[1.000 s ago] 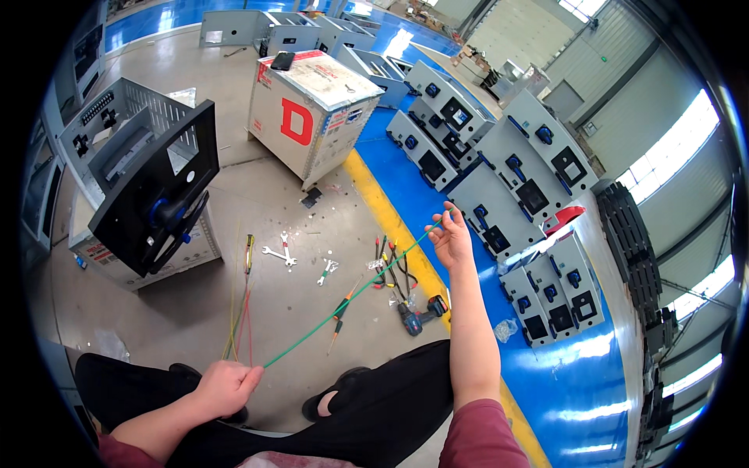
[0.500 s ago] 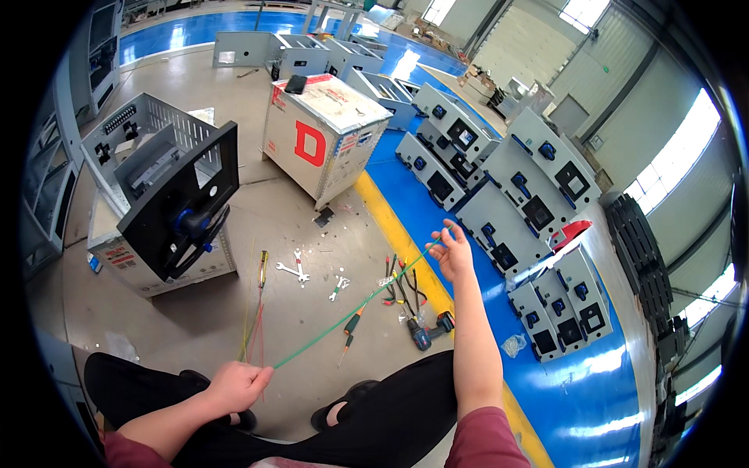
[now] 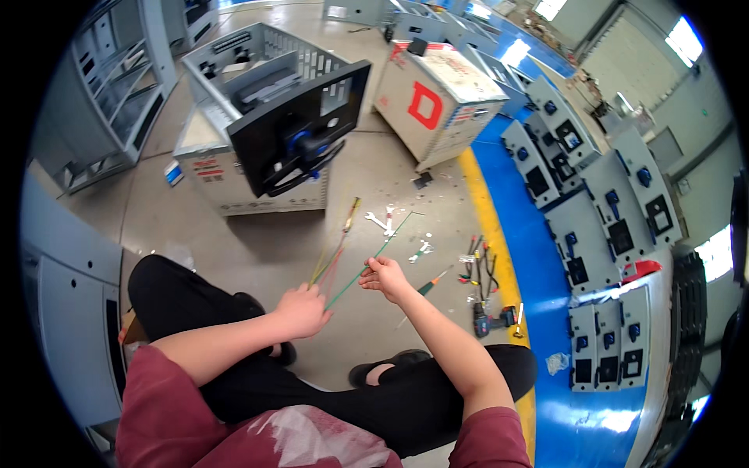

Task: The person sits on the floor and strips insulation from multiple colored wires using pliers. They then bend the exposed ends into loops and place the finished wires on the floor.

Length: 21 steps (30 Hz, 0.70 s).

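My left hand (image 3: 304,312) is closed round a small bunch of thin wires in front of my knees. Yellow and red wires (image 3: 331,265) fan out from it toward the cabinet. A green wire (image 3: 390,240) runs from the same hand up to the right and has a short bend at its far end. Partway along it, my right hand (image 3: 382,279) pinches the green wire between thumb and fingers. Beyond the hands, a screwdriver with a yellow handle (image 3: 353,212), two spanners (image 3: 382,221) and a green-and-white spanner (image 3: 421,250) lie on the floor.
An open grey metal cabinet with a black door (image 3: 300,129) stands on a box at left. A wooden crate (image 3: 398,97) is beyond. Several pliers (image 3: 485,269), a cordless drill (image 3: 488,318) and a green-handled screwdriver (image 3: 427,287) lie right. Grey panels (image 3: 608,335) rest on blue floor.
My right hand has come down and in toward my left hand along the green wire, whose far end now sticks out past it. The whole view has swung left.
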Motion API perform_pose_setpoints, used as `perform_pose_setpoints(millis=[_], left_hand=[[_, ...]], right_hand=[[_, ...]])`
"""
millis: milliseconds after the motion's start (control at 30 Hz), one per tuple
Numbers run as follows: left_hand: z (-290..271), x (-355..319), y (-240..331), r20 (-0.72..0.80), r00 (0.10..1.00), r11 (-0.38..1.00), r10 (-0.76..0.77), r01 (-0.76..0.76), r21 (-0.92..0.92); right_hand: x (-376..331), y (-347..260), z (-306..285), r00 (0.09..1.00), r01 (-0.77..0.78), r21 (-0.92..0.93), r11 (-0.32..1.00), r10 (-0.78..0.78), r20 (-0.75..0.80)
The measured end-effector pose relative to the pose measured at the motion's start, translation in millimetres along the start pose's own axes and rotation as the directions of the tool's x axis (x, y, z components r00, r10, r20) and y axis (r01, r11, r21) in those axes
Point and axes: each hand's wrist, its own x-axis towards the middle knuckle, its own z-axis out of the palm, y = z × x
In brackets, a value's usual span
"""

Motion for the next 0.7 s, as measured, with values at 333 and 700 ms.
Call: perform_pose_setpoints(millis=[333,700], left_hand=[[10.5,-17.5,2.3,0.249,0.963,0.990,0.100,-0.121,0.069],[28.0,-57.1,26.2,0.453,0.842,0.950,0.293,-0.311,-0.038]], right_hand=[[125.5,191.1,-20.4,0.958,-0.243,-0.340,0.909,0.170,-0.230],[113.9,170.5,109.1,0.860,-0.373,-0.705,0.603,-0.062,-0.507]])
